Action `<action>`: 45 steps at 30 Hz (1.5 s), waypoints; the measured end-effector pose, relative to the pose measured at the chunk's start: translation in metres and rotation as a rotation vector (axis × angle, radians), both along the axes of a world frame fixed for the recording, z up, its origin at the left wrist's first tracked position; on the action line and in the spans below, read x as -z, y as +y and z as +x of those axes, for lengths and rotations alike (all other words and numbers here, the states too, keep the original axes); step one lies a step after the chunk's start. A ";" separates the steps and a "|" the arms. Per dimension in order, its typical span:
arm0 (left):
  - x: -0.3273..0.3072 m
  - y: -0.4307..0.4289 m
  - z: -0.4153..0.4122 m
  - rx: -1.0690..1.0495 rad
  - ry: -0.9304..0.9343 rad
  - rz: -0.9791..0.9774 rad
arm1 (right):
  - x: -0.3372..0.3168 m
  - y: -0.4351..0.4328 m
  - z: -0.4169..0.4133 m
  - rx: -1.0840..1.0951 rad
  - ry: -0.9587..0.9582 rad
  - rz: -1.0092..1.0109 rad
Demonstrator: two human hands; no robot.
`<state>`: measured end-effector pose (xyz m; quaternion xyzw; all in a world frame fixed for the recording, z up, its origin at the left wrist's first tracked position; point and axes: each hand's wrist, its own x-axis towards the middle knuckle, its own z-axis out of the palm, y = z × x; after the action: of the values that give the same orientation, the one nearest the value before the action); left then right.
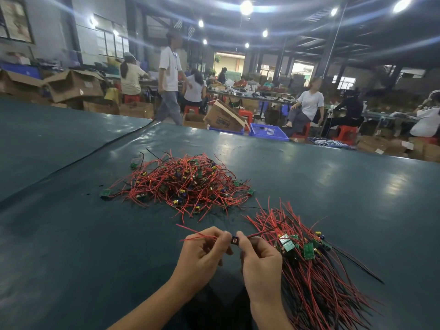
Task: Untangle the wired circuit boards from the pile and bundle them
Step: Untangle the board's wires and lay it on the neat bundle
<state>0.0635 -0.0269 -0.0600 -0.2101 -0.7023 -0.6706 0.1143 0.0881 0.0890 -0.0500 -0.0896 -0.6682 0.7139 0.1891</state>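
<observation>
At the near edge of the counter (71, 234), both hands meet above the dark green surface.

Left hand (202, 253): fingers curled, thumb and forefinger pinching a red wire (197, 237). The wire's free end sticks out to the left of the hand.

Right hand (259, 258): fingers curled, thumb and forefinger pinching a small dark circuit board (235, 241) held between the two hands. The left fingertips touch its other side.

Just right of the right hand: sorted bundle (307, 265) lying on the counter. Green boards grouped near the knuckles, red and black leads fanned roughly parallel. It runs close along the right wrist.

Beyond both hands, apart from them: tangled pile (181, 184) of red-wired boards.

Farther out, past the counter's far edge: blue basket (269, 132), open cardboard boxes (73, 85), and people seated at other benches.
</observation>
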 end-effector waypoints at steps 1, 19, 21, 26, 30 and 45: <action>0.000 0.000 0.001 0.009 0.010 -0.034 | 0.001 0.001 0.000 0.004 0.003 -0.004; -0.002 0.002 -0.006 -0.060 -0.061 0.083 | 0.000 -0.003 0.001 -0.076 0.058 -0.122; -0.002 0.003 -0.005 -0.056 -0.077 0.106 | 0.001 -0.004 0.001 -0.116 0.049 -0.149; -0.005 0.002 -0.005 -0.058 -0.109 0.179 | 0.001 -0.006 0.000 -0.170 0.027 -0.212; -0.004 0.002 -0.005 -0.071 -0.073 0.103 | -0.001 -0.004 -0.001 -0.045 -0.011 -0.266; -0.011 -0.007 -0.015 -0.088 -0.121 0.139 | -0.021 0.033 -0.012 0.195 0.066 -0.679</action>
<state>0.0485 -0.0339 -0.0487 -0.1299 -0.6682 -0.7234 0.1153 0.0764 0.1218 -0.0290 -0.1876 -0.3747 0.8765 0.2371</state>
